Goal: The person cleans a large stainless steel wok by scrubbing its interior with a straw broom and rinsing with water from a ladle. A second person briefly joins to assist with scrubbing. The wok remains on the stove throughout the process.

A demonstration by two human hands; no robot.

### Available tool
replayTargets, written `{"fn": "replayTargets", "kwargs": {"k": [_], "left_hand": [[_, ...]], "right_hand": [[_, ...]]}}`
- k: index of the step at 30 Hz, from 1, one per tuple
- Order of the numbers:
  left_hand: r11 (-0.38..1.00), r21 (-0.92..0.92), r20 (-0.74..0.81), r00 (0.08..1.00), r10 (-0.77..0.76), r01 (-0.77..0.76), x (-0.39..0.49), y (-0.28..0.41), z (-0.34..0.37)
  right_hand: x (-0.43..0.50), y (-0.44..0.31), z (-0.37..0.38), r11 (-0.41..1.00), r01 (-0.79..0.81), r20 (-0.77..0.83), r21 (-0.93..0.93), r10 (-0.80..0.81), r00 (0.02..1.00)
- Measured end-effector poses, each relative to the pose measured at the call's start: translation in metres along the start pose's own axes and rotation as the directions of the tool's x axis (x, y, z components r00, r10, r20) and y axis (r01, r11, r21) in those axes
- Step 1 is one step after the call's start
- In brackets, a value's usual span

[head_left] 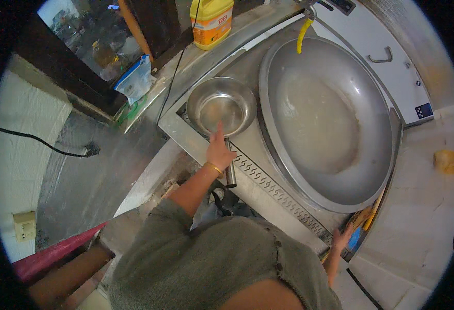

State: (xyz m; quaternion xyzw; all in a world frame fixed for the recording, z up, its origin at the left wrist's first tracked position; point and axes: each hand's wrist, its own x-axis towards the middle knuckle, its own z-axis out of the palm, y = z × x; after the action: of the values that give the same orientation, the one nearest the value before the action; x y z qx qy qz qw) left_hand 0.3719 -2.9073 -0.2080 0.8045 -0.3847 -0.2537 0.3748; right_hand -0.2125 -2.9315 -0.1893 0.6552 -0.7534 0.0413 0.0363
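My left hand (pixel 220 153), with a yellow bracelet at the wrist, is at the near rim of a round stainless steel pan (pixel 227 110). Its fingers point towards the bowl and it overlaps the top of the pan's handle (pixel 231 176); no closed grip on it shows. My right hand (pixel 341 238) reaches to a bundled bamboo-like brush or whisk (pixel 360 219) in the corner below a large wok; whether its fingers close on it cannot be told. The big metal wok (pixel 374 155) holds cloudy liquid, and a yellow hose end (pixel 304 33) hangs over its far rim.
A slotted metal drain strip (pixel 275 188) runs along the stove's near edge. A yellow jug with an orange label (pixel 211 25) and a plastic bag (pixel 136 81) stand on the ledge at the back left. Black cables (pixel 37 137) cross the left side. A blue item (pixel 354 238) lies beside my right hand.
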Motion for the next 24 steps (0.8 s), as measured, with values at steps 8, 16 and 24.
{"fn": "replayTargets", "kwargs": {"k": [8, 16, 24], "left_hand": [[0.965, -0.239, -0.125, 0.989, 0.082, -0.11, 0.002, 0.035, 0.014], [0.928, -0.282, 0.011, 0.966, 0.257, -0.243, -0.039, 0.091, 0.014], [0.728, -0.327, -0.111, 0.789, 0.604, -0.603, -0.043, 0.133, 0.004]], "right_hand": [[-0.034, -0.261, -0.041, 0.348, -0.647, 0.693, 0.679, -0.594, 0.408], [-0.044, -0.363, -0.051, 0.168, -0.874, 0.572, 0.455, -0.808, 0.142], [-0.036, -0.339, -0.068, 0.147, -0.859, 0.672, 0.49, -0.692, 0.265]]}}
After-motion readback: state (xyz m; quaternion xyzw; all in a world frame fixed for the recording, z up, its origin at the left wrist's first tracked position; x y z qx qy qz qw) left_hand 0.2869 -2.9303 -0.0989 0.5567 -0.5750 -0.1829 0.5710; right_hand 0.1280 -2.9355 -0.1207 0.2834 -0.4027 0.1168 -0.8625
